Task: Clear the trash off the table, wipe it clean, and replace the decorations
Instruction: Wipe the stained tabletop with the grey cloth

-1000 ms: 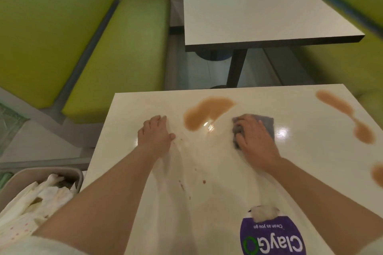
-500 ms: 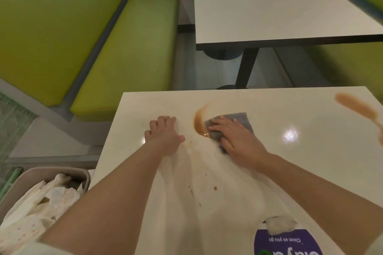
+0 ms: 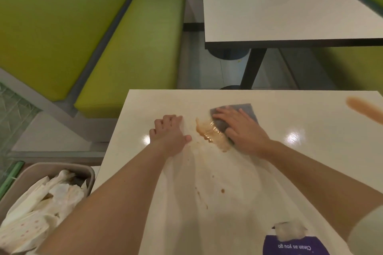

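Head view: my right hand (image 3: 244,130) presses flat, straight fingers on the grey cloth (image 3: 234,116) beside a brown spill (image 3: 211,132) mid-counter (image 3: 290,172). My left hand (image 3: 169,132) rests left of it, fingers loosely spread, holding nothing.

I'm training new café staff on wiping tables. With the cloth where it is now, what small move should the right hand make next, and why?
Probably press the grey square cloth and sweep it leftward and toward the person, over the brown liquid smear lying just beside the cloth's near-left edge. The right hand already lies flat on the cloth, and the left hand braces on the cream tabletop.
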